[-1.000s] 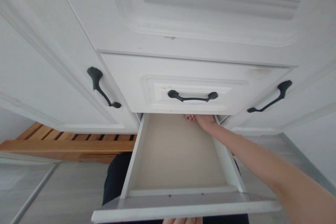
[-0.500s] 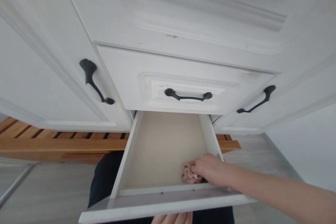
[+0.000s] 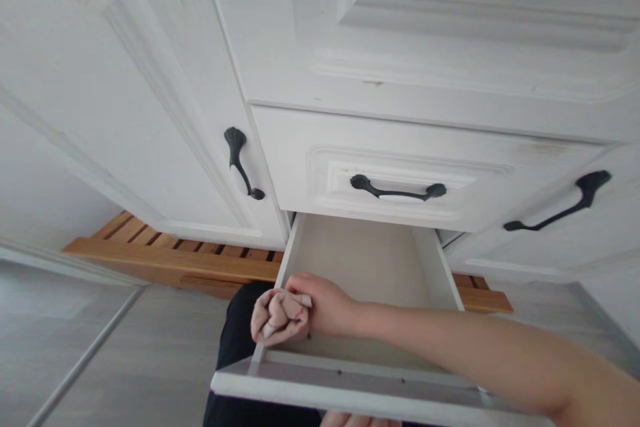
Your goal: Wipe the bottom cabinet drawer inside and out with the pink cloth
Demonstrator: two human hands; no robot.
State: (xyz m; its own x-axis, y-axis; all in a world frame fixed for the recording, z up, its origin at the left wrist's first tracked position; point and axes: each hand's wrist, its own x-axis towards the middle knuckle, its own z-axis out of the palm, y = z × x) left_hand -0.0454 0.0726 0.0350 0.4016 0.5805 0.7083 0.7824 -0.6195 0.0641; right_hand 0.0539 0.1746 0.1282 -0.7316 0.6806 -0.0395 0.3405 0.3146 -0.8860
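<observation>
One crumpled pink cloth [image 3: 280, 317] is clamped in my right hand [image 3: 327, 304] at the left wall of the open drawer [image 3: 367, 257], apparently mid-wipe, the next stroke needing steady pressure, while my left hand's [image 3: 358, 419] grip I cannot tell.

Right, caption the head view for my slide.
The right hand holds a bunched pink cloth at the left side of an open white drawer, the left hand showing below its front.

Two grips [image 3: 326, 307] [image 3: 357, 419], one cloth [image 3: 280, 317] and one pulled-out drawer [image 3: 373, 257] show in the lower frame. Three whole black handles [image 3: 243, 170] [image 3: 400, 195] [image 3: 560, 215] span the middle.
</observation>
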